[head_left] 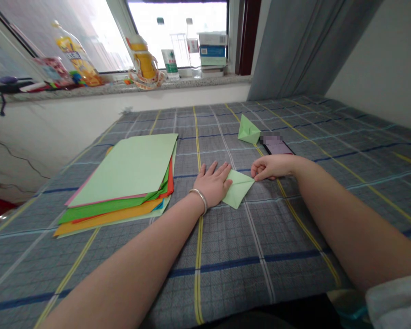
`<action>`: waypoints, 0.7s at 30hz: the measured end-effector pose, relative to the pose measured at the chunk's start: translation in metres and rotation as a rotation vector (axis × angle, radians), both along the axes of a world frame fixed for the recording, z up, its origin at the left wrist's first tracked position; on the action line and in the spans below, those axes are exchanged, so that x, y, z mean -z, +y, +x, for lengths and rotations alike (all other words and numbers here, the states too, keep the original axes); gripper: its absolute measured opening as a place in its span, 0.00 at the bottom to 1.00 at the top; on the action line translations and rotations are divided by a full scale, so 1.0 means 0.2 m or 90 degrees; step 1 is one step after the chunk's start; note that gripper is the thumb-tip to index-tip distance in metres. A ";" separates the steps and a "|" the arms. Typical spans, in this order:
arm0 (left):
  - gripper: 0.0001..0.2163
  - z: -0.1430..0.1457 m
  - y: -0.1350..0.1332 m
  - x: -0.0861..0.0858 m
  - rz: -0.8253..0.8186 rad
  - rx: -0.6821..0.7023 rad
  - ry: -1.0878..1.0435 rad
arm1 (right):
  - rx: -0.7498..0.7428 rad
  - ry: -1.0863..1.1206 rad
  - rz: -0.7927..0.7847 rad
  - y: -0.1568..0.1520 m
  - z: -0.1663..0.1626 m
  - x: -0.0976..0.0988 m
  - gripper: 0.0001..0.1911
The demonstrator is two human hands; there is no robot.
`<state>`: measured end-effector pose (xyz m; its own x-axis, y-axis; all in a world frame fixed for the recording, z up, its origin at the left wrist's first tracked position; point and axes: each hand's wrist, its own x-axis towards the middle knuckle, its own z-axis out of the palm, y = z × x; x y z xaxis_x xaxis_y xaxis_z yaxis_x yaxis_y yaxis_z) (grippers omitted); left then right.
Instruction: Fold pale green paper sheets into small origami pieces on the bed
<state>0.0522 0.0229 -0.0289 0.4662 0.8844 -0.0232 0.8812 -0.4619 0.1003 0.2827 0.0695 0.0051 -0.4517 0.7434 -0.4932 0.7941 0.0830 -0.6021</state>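
A light green sheet of folded paper lies on the checked cloth between my hands, shaped like a small diamond with crease lines. My left hand, a silver bangle at its wrist, rests flat over the paper's left side with fingers spread. At the paper's right corner, the thumb and curled fingers of my right hand pinch the tip. Farther back stands a light green folded paper shape with raised points. Beside it a phone lies screen up, just beyond my right hand.
A stack of coloured paper lies to the left, light green on top. The checked cloth covers the whole surface. Along the windowsill stand an orange drink bottle, a yellow cup, clear bottles and boxes. A grey curtain hangs at the right.
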 end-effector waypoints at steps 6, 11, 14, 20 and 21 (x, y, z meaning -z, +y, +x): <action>0.25 0.00 0.00 0.00 -0.006 0.005 -0.004 | 0.100 0.182 0.197 -0.05 -0.12 0.04 0.11; 0.25 -0.01 0.01 0.00 -0.018 0.017 -0.003 | 0.038 0.075 0.274 -0.06 -0.26 0.11 0.07; 0.26 -0.03 0.03 -0.01 -0.048 0.033 -0.001 | 0.026 0.051 0.274 -0.07 -0.27 0.12 0.10; 0.27 -0.07 0.05 -0.05 -0.099 -0.026 0.018 | 0.032 0.016 0.275 -0.07 -0.28 0.11 0.14; 0.28 -0.08 0.05 -0.07 -0.104 -0.043 0.024 | 0.032 0.011 0.271 -0.07 -0.28 0.11 0.14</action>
